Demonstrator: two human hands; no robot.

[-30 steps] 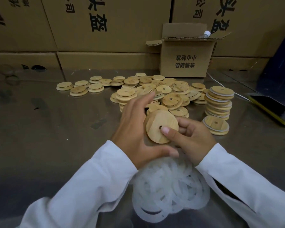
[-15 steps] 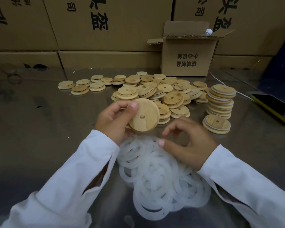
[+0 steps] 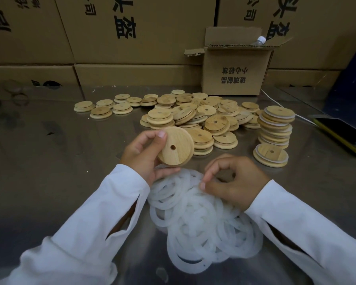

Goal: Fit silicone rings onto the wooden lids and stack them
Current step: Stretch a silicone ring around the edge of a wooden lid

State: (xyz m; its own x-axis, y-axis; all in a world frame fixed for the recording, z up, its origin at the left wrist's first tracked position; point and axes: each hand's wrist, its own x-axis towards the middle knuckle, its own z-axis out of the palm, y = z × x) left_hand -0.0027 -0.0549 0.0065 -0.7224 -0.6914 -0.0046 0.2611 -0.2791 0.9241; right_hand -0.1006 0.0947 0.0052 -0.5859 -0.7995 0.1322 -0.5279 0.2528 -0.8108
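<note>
Left hand (image 3: 144,155) grips wooden lid (image 3: 176,147), tilted, above table (image 3: 60,161). Right hand (image 3: 236,182) pinches ring (image 3: 191,175) at far edge of ring pile (image 3: 203,229). Lid stack (image 3: 275,128) upright, further right.

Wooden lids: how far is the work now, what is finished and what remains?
Done: one stack of ringed lids and a single ringed lid before it. In hand: the left hand holds a bare lid; the right hand pinches a silicone ring from the ring heap. Left: the large loose pile of bare lids.
</note>
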